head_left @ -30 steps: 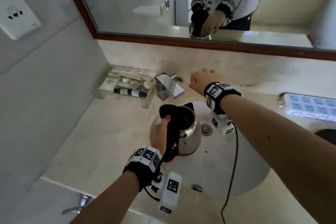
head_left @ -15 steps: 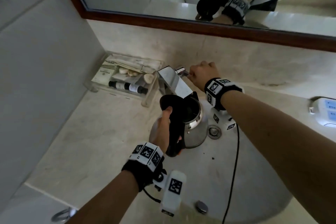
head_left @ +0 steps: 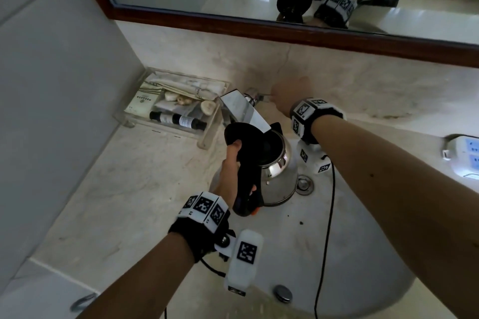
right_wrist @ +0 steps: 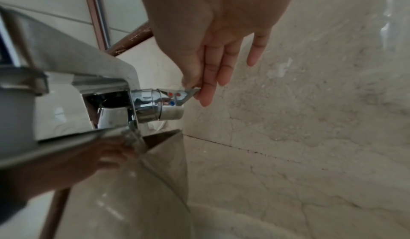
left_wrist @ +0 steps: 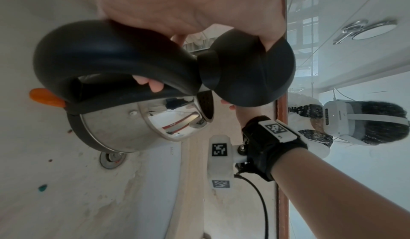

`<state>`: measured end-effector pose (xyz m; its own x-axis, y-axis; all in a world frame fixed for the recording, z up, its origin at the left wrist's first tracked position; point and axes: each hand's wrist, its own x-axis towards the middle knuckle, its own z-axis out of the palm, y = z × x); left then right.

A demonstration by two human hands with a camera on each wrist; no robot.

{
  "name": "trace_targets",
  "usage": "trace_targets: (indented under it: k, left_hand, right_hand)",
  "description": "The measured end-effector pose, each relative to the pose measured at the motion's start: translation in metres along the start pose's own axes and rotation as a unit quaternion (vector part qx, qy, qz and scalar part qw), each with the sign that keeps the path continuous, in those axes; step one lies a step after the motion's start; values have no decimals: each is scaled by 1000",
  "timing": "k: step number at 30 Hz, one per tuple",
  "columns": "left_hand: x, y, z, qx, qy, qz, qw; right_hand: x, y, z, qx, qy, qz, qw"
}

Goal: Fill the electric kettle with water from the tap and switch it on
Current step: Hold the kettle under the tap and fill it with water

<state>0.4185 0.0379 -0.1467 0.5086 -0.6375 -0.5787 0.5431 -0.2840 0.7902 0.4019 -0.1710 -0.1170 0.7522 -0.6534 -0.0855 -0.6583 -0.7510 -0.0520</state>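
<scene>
Right wrist: right hand (right_wrist: 213, 37) pinches tap lever (right_wrist: 177, 96), red/blue dots; left hand (head_left: 229, 176) grips kettle (head_left: 274, 173) handle.

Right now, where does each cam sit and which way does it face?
Head: on the head, looking down at basin; both forearms show, left hand holding kettle.
Left wrist: along the left palm at the kettle handle; right hand's wristband beyond.
Right wrist: along right hand, fingers on tap lever.
Shared: head and left wrist both show the kettle.
</scene>
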Motion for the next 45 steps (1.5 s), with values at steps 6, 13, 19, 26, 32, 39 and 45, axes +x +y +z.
trace_targets:
  k: [6,13,19,26,32,39,45]
  left_hand:
    - [3,-3,-2,23,-10,10,1000]
    - [3,-3,-5,11,-24,6,1000]
    - [6,-7,-9,24,-39,11,999]
    - [3,-5,-12,27,-49,6,998]
    - [2,-6,-11,21,-37,0,999]
    - [-1,-4,-2,-7,-21,-3,1000]
    - [0,-5,-2,5,-16,1,1000]
  right_hand:
    - [1,3,1,9,8,-2,1000]
    - [1,1,4,17,11,7,1000]
    - [-1,-1,6,23,14,13,1000]
    - [-1,-1,6,20,11,10,1000]
    - [-1,-1,7,21,8,12,1000]
    - [-1,-1,9,32,13,15,999]
    - [-1,-1,9,34,10,14,999]
